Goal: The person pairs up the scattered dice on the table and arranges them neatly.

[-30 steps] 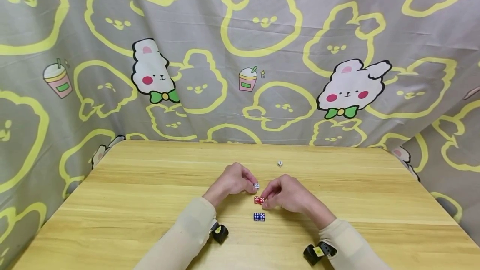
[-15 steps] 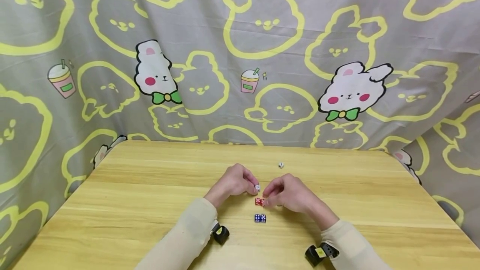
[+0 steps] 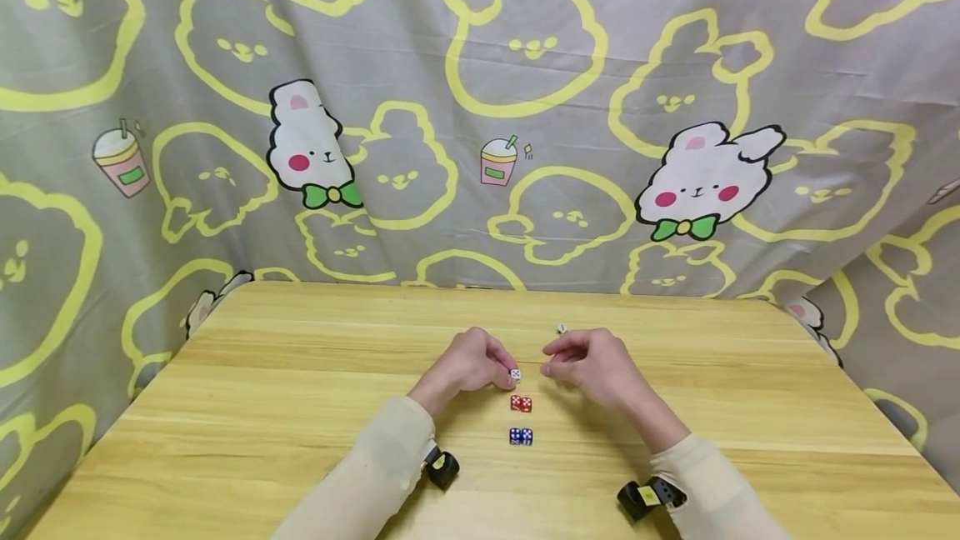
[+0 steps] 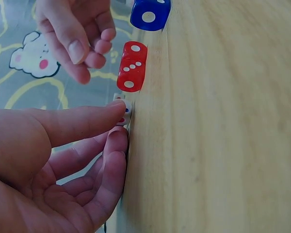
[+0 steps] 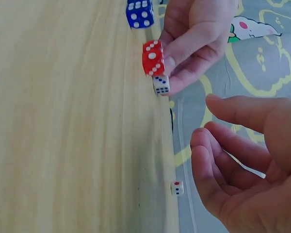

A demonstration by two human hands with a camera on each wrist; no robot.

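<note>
My left hand (image 3: 472, 359) pinches a white die (image 3: 515, 374) between thumb and fingers, down at the tabletop. Just nearer to me, two red dice (image 3: 521, 404) stand side by side. A pair of blue dice (image 3: 521, 437) sits in front of those, also touching. Right of the white die, my right hand (image 3: 598, 367) hovers with thumb and fingers parted and nothing between them. Beyond its fingertips lies another white die (image 3: 562, 328), which also appears in the right wrist view as a die (image 5: 177, 188) below the fingers.
The wooden table (image 3: 300, 373) extends widely on both sides of the dice. A grey curtain (image 3: 420, 148) with yellow cartoon outlines hangs behind its far edge. Black wrist cameras (image 3: 442, 468) are strapped over both sleeves.
My right hand has let go of the right red die and moved away from me and to the right, towards the far white die. My left hand stays at its white die.
</note>
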